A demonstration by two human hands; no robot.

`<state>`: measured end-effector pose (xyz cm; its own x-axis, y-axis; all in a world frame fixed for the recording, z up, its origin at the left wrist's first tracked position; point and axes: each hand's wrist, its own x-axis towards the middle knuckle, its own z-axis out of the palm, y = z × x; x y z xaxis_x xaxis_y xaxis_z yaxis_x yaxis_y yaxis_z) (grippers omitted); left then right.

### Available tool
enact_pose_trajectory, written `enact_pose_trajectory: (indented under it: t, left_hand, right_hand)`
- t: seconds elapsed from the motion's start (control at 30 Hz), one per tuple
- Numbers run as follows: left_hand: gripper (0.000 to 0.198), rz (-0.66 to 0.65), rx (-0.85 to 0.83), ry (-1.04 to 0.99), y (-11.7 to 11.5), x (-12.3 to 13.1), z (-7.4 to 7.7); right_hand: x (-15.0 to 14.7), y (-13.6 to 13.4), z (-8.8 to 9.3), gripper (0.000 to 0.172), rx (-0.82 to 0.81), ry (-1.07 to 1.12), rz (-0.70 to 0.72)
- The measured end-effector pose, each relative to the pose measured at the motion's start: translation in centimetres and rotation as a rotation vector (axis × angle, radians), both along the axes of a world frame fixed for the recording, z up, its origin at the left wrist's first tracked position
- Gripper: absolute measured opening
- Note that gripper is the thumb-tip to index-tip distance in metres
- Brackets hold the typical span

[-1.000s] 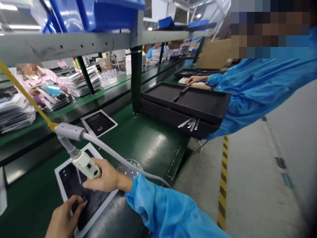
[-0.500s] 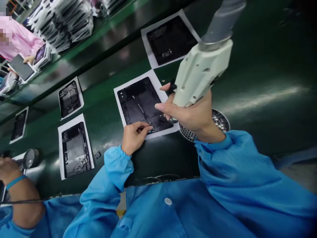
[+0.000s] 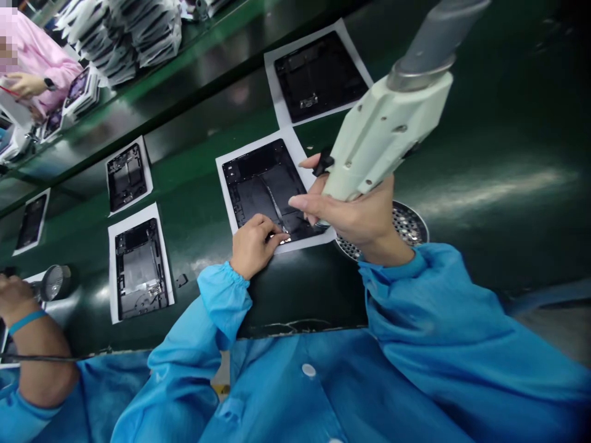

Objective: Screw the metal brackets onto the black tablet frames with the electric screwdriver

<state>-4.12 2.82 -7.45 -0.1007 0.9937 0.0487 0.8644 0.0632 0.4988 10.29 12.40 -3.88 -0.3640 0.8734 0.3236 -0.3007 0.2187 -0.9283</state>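
1. A dark green workbench [image 3: 484, 123] with a glossy surface carries everything here.
2. 5 white paper sheets [image 3: 133, 215] lie spread across it, each under a flat black device housing.
3. The central black housing [image 3: 258, 178] sits on the middle sheet.
4. A round perforated metal disc [image 3: 406, 223] sits just beside that sheet.
5. A dark mat [image 3: 300, 295] lies directly in front of it.
6. A small dark part [image 3: 181, 280] lies beside the lower left sheet.
7. A second bench [image 3: 194, 80] beyond holds stacks of packaged panels [image 3: 138, 31].
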Motion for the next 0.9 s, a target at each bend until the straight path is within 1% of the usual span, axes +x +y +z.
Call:
enact_pose_trajectory:
  t: [0.1, 0.17, 0.23, 0.3, 0.4, 0.47, 0.6, 0.77, 0.83, 0.9]
  left_hand:
    - [0.016, -0.079, -0.002, -0.016, -0.2, -0.6, -0.1]
    - [0.014, -0.092, 0.01, -0.019, -0.4, -0.9, -0.3]
    - [0.014, -0.085, 0.03, -0.001, -0.6, -1.0, -0.3]
    - [0.014, -0.074, 0.034, 0.022, -0.6, -0.7, -0.3]
    - [0.012, -0.019, -0.009, 0.039, -0.3, -0.3, -0.1]
    - [0.011, 0.027, -0.051, 0.031, 0.0, -0.2, 0.1]
    - [0.011, 0.064, -0.086, -0.015, 0.3, -0.2, 0.4]
    - [0.01, 0.06, -0.123, -0.016, 0.3, -0.2, 0.7]
    - [0.01, 0.047, -0.117, -0.034, 0.3, -0.2, 0.7]
    - [0.009, 0.043, -0.103, -0.042, 0.2, -0.3, 0.6]
  right_hand:
    - [-0.7, -0.8, -0.3, 0.032, 0.04, -0.039, -0.042]
    - [-1.3, -1.4, -0.5, 0.023, 0.04, -0.047, -0.037]
    - [-1.9, -1.9, -0.9, 0.019, 0.032, -0.051, -0.015]
    - [-2.4, -2.4, -1.3, 0.019, 0.007, -0.062, 0.018]
    - [-2.9, -2.7, -1.9, 0.028, -0.024, -0.088, 0.064]
    - [-3.0, -2.8, -2.2, 0.03, -0.017, -0.096, 0.071]
    - [-2.8, -2.8, -2.5, 0.026, 0.004, -0.122, 0.056]
    - [-2.6, -3.1, -2.9, 0.026, 0.01, -0.172, 0.111]
    - [-2.8, -3.3, -3.1, 0.024, 0.055, -0.182, 0.089]
    - [-3.0, -3.4, -2.9, 0.017, 0.105, -0.184, 0.049]
